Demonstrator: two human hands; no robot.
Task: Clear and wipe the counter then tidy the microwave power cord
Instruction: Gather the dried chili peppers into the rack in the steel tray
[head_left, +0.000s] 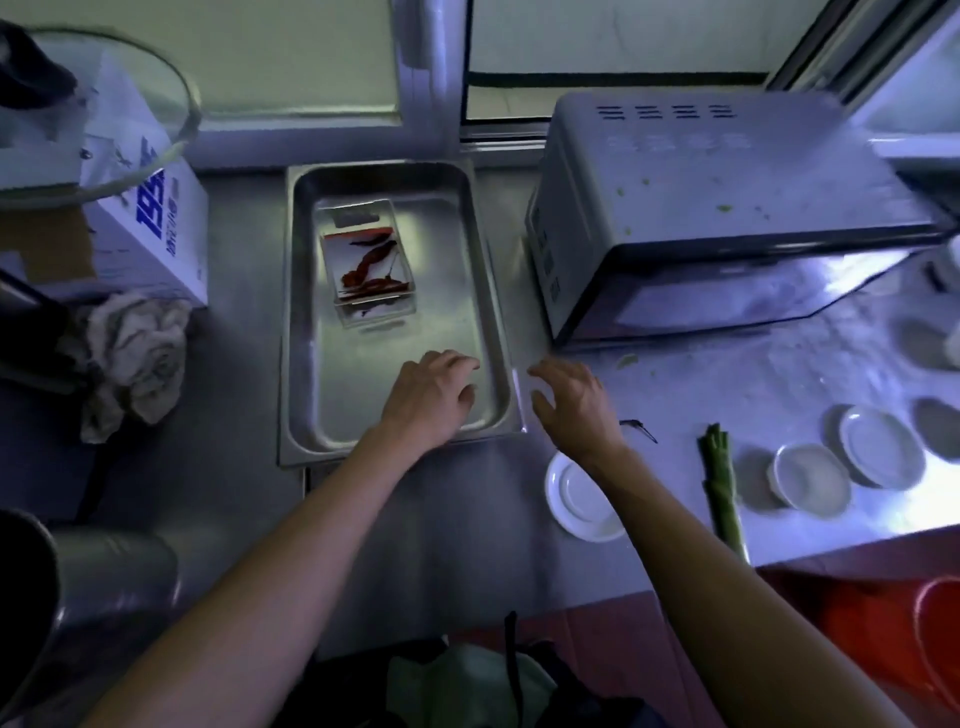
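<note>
Counter (467, 519) of steel, seen from above, runs from left to right below a window. A steel tray (306, 332) sits at its centre, back against the wall. Inside the tray lies a clear box (369, 265) with dried red chillies in it. The microwave (717, 208) stands on the counter just right of the tray, its top spotted with green flecks; its power cord cannot be made out.

The left hand (431, 397) rests palm down over the tray's near right corner, fingers loosely spread, its grip holding nothing. The right hand (571, 402) hovers just beside the tray's right rim, fingers spread and relaxed, grip also holding nothing.

A crumpled cloth (135, 358) lies on the counter left of the tray, in front of a white carton (156, 223) with blue print. A glass bowl (93, 114) is at the far left, partly over the carton.

Right of the hands, a white saucer (576, 499) sits partly under the right forearm. Beyond it lies a green stalk (719, 478), then more small white dishes (810, 475) near the counter's right end. A dark scrap (639, 428) lies near the right wrist.
</note>
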